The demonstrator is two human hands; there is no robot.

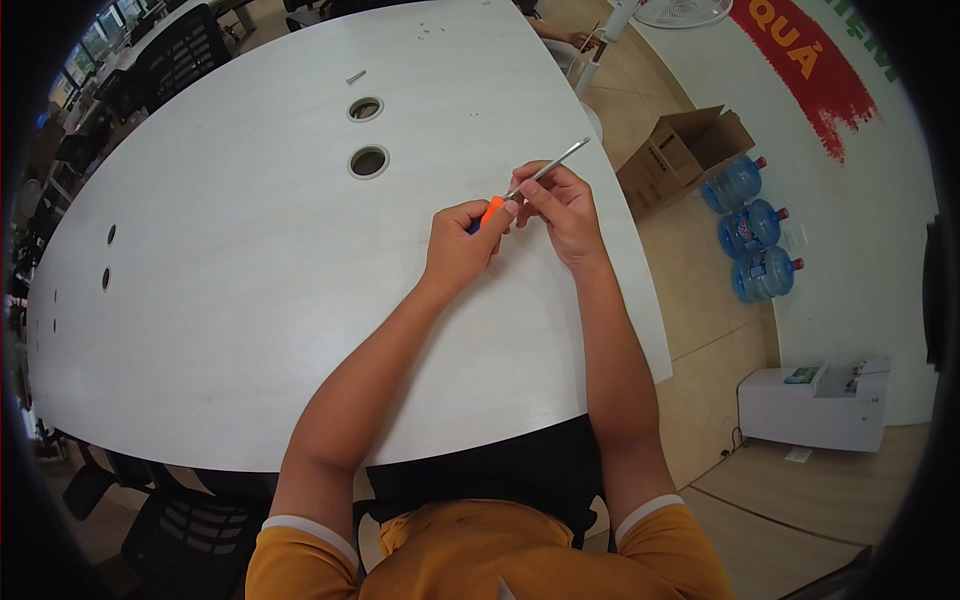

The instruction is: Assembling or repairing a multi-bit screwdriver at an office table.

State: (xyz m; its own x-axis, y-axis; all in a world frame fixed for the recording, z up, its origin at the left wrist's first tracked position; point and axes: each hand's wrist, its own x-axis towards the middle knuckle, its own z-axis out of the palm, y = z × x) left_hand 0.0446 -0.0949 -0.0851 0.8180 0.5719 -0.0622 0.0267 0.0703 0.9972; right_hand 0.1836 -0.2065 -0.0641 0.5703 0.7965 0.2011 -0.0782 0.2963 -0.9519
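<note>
Above the right part of the white table [290,300] I hold a screwdriver [545,170] with an orange and blue handle and a long metal shaft. Its tip points up and to the right, away from me. My left hand [464,240] is wrapped round the handle, hiding much of it. Fingers of my right hand [562,212] pinch the shaft just past the handle. The two hands are close together, their fingertips almost meeting. A small metal piece, perhaps a screw [356,77], lies on the far part of the table, beyond the round holes.
Two round cable holes [368,162] open in the table beyond my left hand. Past the right edge are a cardboard box [655,165], several blue water bottles [750,230] and a white cabinet [815,410]. Black chairs [190,530] stand at the near left. Another person's hand [580,40] shows at the far edge.
</note>
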